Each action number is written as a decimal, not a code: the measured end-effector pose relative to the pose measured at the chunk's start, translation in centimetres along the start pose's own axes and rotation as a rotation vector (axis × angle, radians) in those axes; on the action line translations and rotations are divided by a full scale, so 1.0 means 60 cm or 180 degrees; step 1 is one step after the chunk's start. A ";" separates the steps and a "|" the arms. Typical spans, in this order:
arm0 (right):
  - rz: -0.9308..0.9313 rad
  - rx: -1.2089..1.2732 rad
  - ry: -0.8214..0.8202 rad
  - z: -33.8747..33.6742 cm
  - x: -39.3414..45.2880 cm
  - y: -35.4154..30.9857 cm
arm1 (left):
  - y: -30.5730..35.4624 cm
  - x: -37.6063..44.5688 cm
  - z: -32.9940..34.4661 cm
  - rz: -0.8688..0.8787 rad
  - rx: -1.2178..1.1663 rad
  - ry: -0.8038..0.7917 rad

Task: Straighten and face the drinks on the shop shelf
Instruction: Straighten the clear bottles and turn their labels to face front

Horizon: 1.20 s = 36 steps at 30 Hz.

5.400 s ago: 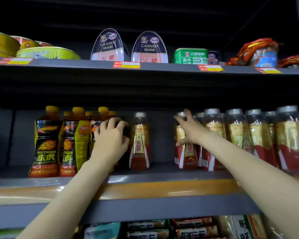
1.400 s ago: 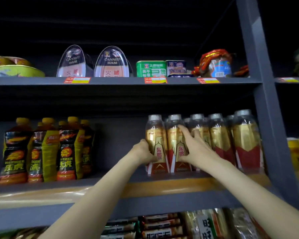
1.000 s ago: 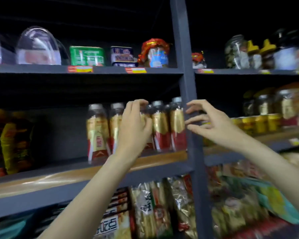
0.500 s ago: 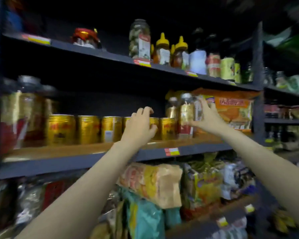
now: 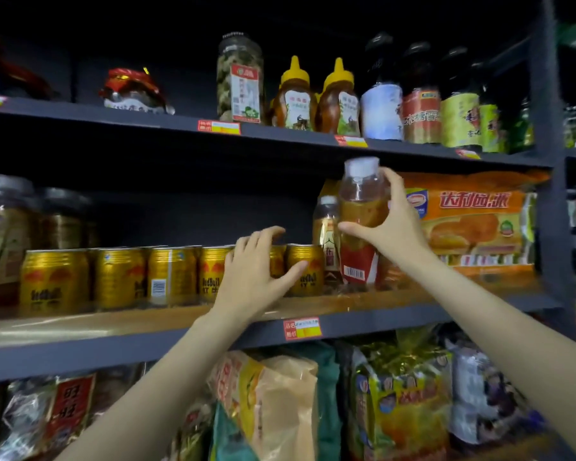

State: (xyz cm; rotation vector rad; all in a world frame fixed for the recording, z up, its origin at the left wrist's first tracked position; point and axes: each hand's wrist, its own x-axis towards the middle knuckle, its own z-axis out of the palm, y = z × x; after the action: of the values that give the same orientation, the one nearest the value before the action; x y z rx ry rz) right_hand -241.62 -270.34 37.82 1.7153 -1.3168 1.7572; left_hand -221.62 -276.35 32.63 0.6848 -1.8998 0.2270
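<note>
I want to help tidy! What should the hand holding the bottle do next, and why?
Probably turn the bottle around and stand it beside the other bottle. The right hand holds it with the barcode facing out, while its neighbour's front label faces out.

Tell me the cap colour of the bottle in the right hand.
White, on the clear-topped amber drink bottle that the right hand grips; head view.
</note>
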 end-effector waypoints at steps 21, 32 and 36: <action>0.1200 -0.0328 -0.0753 0.167 0.105 0.092 | 0.034 0.025 -0.085 -0.0334 -0.0547 0.0049; -0.0802 0.0075 0.0831 0.052 -0.020 0.003 | 0.021 -0.037 -0.102 -0.0151 -0.1060 0.0523; -0.1584 -0.0086 0.0774 0.027 -0.017 -0.117 | 0.011 -0.076 -0.165 -0.0230 -0.1321 0.0775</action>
State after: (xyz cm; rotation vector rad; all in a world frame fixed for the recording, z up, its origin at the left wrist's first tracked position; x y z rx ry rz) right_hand -234.95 -267.74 39.17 1.5790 -0.7274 1.5788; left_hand -212.94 -269.67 32.88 0.4211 -1.6168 -0.1249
